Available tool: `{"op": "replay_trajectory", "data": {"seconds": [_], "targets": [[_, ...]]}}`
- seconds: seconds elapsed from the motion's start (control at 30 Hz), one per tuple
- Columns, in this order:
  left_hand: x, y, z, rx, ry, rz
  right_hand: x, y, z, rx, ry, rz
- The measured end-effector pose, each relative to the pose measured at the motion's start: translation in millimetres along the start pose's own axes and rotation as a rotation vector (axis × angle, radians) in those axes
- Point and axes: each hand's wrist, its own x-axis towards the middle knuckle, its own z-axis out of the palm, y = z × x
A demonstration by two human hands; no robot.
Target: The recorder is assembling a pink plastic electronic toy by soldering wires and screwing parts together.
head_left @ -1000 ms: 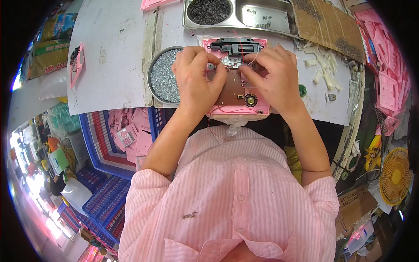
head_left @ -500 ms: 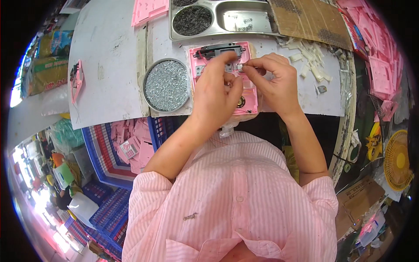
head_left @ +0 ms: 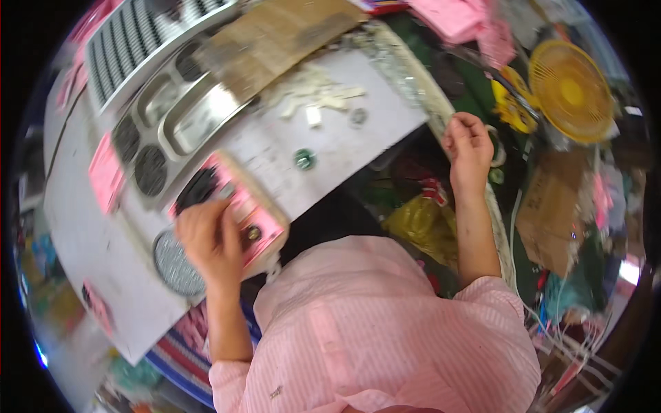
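A pink plastic casing (head_left: 265, 237) lies at the table's near edge, with black parts and a small round brass-coloured part (head_left: 254, 233) inside. My left hand (head_left: 210, 241) is over its left side, fingers bent down onto it and partly blurred. Part of the casing is hidden under that hand. Beside the hand sits a round tin of silvery screws (head_left: 175, 265). Well away from the casing, past the table's right side, my right hand (head_left: 469, 148) is raised with curled fingers; whatever they hold, if anything, does not show.
A metal tray (head_left: 160, 124) with dark small parts stands behind the casing, partly under a cardboard sheet (head_left: 282, 41). White pieces (head_left: 315, 115) and a small round green thing (head_left: 304, 160) lie on the table. At the right are a yellow fan (head_left: 570, 89) and a cardboard box (head_left: 554, 206).
The view has swung to the right. My right hand has left the casing and moved out past the table's right side. My left hand stays at the casing.
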Motion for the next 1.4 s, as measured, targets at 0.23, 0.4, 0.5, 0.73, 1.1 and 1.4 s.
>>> {"op": "replay_trajectory", "data": {"seconds": [0.23,0.4,0.5,0.73,1.1,1.4], "targets": [[4,9,5,0.044,-0.022,-0.013,63,-17,-69,0.227,0.21,-0.063],[11,-8,5,-0.023,0.021,-0.019,128,-14,-81,0.132,0.287,0.012],[15,-11,5,0.033,0.046,-0.056,104,-22,-137,0.204,0.341,-0.129],[3,-19,11,0.108,0.061,-0.114,-2,-14,-2,0.132,0.013,-0.189],[2,-23,13,0.09,0.076,-0.104,-73,6,145,-0.068,-0.885,-0.235],[0,-26,14,0.117,0.077,-0.093,-75,17,158,-0.051,-0.897,-0.268]]}}
